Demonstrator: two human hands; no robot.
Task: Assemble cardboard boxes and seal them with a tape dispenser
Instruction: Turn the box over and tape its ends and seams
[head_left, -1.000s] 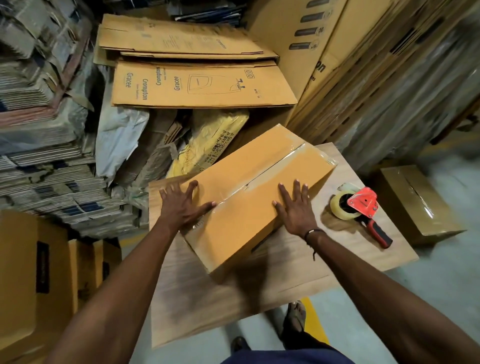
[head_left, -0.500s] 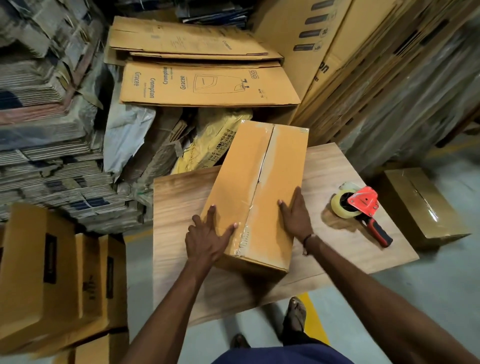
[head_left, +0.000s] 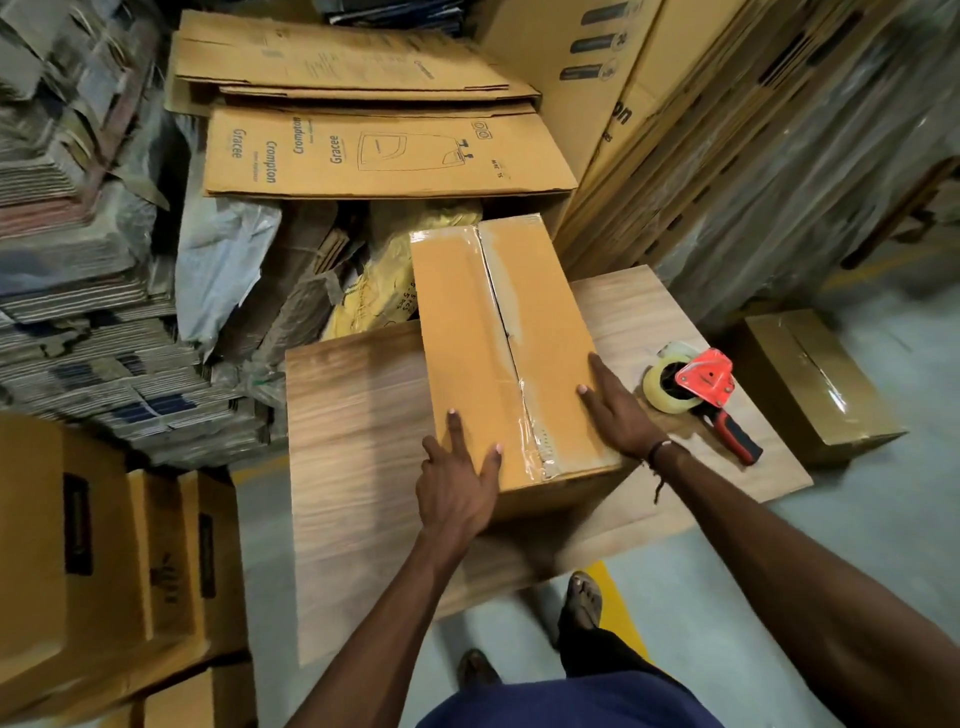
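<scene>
On the table (head_left: 358, 415), left hand (head_left: 454, 480) and right hand (head_left: 618, 415) flat against taped box (head_left: 498, 353), grip released.

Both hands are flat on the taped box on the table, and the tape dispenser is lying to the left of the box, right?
Not quite. The head view shows the tape dispenser lying to the right of the box, beside the right hand. The rest holds: left hand and right hand rest flat on the taped box on the table.

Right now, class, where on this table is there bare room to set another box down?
The widest bare patch of table lies left of the taped box, out to the table's left edge. A narrower strip runs along the near edge. Right of the box it is crowded: the tape dispenser lies beside the right hand.
</scene>
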